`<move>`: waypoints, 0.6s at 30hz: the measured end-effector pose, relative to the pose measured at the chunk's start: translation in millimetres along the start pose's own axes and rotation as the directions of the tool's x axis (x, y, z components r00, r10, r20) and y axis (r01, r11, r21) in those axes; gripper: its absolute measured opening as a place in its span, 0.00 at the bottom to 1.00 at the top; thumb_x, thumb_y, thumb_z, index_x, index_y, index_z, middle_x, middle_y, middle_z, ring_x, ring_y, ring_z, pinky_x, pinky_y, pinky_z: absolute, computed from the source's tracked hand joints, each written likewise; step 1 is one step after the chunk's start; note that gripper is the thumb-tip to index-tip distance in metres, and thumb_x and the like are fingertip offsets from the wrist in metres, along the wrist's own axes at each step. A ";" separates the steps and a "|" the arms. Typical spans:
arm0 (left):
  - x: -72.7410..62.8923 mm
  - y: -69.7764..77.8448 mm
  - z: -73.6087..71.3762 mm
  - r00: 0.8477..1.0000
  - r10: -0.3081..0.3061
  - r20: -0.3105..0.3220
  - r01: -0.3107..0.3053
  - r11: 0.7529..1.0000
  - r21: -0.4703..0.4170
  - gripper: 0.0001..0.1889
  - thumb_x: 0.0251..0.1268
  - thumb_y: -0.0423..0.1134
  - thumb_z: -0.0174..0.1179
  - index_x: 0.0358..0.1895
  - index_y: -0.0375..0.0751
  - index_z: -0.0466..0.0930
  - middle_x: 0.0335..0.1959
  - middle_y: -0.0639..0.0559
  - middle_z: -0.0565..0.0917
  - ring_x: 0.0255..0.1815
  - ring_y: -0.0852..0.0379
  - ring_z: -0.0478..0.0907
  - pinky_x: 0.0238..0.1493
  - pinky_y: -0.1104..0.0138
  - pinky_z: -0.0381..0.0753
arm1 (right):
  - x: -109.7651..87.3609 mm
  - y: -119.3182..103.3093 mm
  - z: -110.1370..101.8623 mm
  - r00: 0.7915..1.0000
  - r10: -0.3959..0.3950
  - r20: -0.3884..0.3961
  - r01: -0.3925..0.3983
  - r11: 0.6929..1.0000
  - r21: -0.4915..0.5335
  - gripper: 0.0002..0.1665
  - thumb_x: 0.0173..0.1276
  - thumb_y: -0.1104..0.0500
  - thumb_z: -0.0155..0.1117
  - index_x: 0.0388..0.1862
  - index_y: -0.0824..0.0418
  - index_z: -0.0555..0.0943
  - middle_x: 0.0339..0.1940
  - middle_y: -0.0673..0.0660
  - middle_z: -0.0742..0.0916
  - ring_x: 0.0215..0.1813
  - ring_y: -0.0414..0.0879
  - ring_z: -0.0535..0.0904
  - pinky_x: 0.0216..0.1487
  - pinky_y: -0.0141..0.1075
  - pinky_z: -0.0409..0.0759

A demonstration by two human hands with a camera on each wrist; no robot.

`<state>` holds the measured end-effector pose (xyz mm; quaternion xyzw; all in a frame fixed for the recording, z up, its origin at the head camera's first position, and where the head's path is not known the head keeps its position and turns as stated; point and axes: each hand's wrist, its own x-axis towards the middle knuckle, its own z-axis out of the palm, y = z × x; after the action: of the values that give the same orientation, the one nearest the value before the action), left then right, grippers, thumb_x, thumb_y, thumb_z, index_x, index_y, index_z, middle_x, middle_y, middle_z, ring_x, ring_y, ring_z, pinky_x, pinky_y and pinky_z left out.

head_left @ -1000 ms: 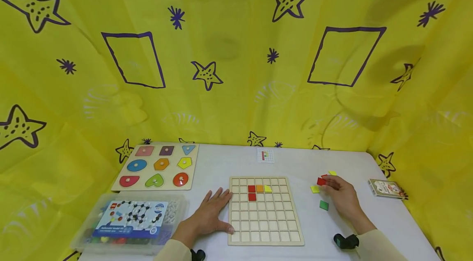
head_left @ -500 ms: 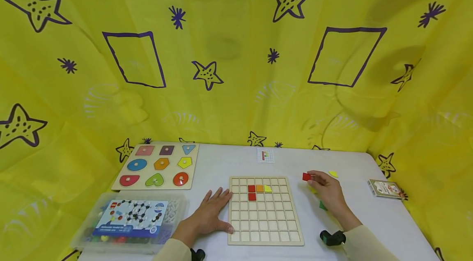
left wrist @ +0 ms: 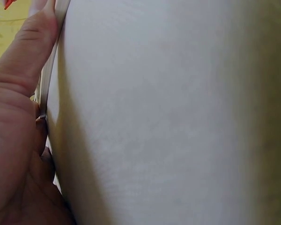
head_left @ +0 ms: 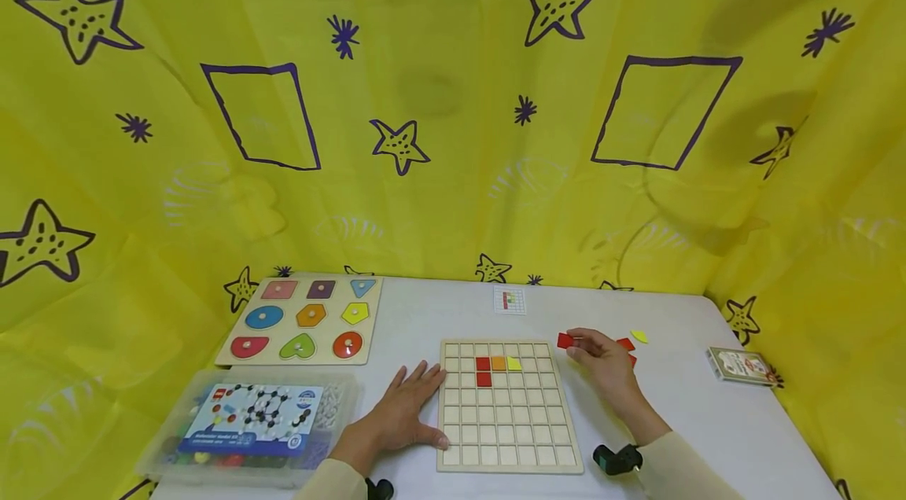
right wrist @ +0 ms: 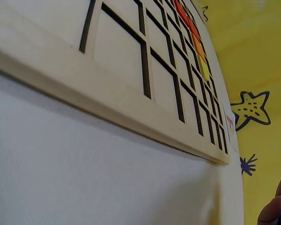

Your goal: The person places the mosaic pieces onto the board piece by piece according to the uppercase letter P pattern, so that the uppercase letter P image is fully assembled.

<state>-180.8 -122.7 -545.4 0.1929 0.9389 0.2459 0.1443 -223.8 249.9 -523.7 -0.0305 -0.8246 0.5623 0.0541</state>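
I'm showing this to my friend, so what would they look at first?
Probably the bright yellow cloth with its dark purple stars, rising behind the white table. Next might come the small red tile pinched in the person's right hand, near the far right corner of the wooden grid board. The colourful shape puzzle at the table's far left could catch their eye too.

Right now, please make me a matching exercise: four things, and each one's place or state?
1. Left hand
2. Right hand
3. Small white printed card
4. Clear rectangular plastic box

A. Pinching a red square tile
B. Touching left edge of pale wooden grid board
C. In front of flat multicoloured shape puzzle
D. Straight beyond the grid board

Pairs: 1-B, 2-A, 3-D, 4-C
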 end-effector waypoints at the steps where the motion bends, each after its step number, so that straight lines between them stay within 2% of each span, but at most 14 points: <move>1: -0.2 0.2 -0.1 1.000 0.000 -0.001 0.000 1.000 0.000 0.61 0.44 0.63 0.80 0.83 0.46 0.61 0.85 0.48 0.62 0.89 0.43 0.48 0.88 0.42 0.40 | -0.4 -0.5 2.1 1.000 -0.001 -0.002 0.001 1.000 0.005 0.19 0.71 0.66 0.71 0.60 0.65 0.85 0.43 0.57 0.90 0.42 0.35 0.81 0.41 0.24 0.83; 9: -0.5 -0.7 1.2 1.000 0.011 -0.006 -0.011 1.000 -0.003 0.61 0.45 0.63 0.80 0.83 0.45 0.61 0.85 0.48 0.62 0.88 0.43 0.49 0.88 0.42 0.40 | -3.8 -5.3 15.7 1.000 -0.003 0.009 0.003 1.000 0.010 0.17 0.71 0.68 0.71 0.58 0.64 0.85 0.42 0.59 0.90 0.41 0.38 0.82 0.40 0.25 0.83; 18: -1.6 -2.2 1.9 0.999 0.036 -0.029 -0.037 0.999 -0.010 0.61 0.45 0.63 0.80 0.83 0.43 0.62 0.85 0.47 0.62 0.88 0.42 0.49 0.88 0.42 0.41 | -9.2 -12.0 30.1 0.999 0.032 0.038 -0.033 0.999 0.020 0.16 0.73 0.66 0.70 0.59 0.61 0.86 0.43 0.57 0.91 0.42 0.40 0.84 0.42 0.25 0.84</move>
<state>-179.3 -124.4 -547.8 0.2056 0.9360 0.2560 0.1270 -218.2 216.6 -523.9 -0.0329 -0.8189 0.5722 0.0298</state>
